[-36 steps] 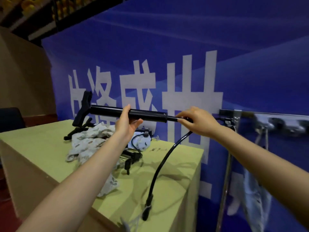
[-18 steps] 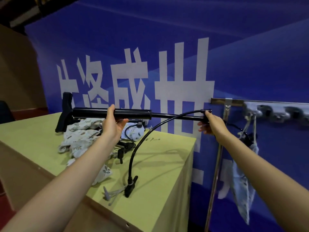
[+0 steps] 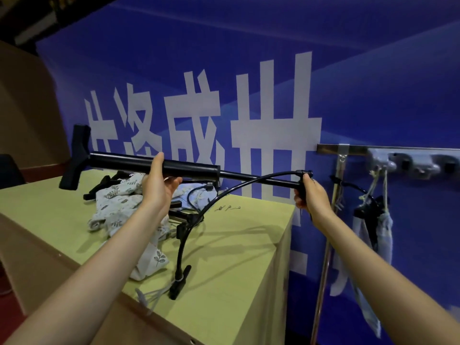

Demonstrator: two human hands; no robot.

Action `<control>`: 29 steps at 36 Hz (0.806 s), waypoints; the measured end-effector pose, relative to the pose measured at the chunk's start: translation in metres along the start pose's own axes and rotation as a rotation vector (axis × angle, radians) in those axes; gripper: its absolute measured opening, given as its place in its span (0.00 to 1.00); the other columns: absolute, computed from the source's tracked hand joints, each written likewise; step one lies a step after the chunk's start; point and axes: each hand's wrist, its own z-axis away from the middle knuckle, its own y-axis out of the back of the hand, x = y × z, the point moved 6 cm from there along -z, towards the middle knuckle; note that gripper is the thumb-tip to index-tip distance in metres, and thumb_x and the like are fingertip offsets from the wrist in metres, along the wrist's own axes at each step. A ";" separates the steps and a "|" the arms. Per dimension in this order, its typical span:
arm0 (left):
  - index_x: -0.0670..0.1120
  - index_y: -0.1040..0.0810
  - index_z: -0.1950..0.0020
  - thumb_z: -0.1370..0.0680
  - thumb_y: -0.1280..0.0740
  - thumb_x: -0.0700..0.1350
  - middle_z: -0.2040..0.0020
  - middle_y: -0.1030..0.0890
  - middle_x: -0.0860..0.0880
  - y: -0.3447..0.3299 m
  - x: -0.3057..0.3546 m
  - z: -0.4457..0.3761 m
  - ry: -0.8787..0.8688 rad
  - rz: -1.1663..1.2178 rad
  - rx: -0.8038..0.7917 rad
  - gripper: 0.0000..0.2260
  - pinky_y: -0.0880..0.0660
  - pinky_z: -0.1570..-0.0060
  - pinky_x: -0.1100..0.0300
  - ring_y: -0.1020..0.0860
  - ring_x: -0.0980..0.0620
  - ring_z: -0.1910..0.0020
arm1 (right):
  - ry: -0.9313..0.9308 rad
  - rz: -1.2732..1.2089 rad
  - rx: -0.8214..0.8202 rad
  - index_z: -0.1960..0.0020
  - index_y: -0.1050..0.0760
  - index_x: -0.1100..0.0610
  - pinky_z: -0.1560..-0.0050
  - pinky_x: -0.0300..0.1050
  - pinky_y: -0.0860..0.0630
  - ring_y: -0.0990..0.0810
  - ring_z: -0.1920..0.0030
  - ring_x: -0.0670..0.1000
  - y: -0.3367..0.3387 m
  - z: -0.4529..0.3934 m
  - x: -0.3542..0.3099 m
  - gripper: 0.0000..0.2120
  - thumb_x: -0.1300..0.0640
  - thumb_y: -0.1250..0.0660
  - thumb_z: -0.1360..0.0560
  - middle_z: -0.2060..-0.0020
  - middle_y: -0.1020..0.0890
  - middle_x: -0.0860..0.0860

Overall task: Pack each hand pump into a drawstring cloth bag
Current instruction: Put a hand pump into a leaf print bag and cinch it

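Your left hand (image 3: 159, 188) wraps the barrel of the hand pump (image 3: 189, 168), held level above the worktop (image 3: 239, 245). Your right hand (image 3: 312, 195) grips its far end, past the worktop's edge, where the hose (image 3: 199, 215) arcs down to the surface. Patterned cloth bags (image 3: 117, 202) lie heaped below the barrel; another bag (image 3: 373, 245) hangs from the rack (image 3: 348, 149).
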 end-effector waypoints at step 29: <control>0.51 0.27 0.56 0.21 0.35 0.53 0.70 0.18 0.58 -0.036 -0.054 0.024 0.046 -0.203 -0.145 0.07 0.20 0.58 0.64 0.18 0.59 0.66 | 0.062 -0.098 -0.118 0.51 0.30 0.57 0.66 0.42 0.31 0.28 0.67 0.48 -0.068 0.027 -0.003 0.12 0.52 0.47 0.16 0.67 0.26 0.52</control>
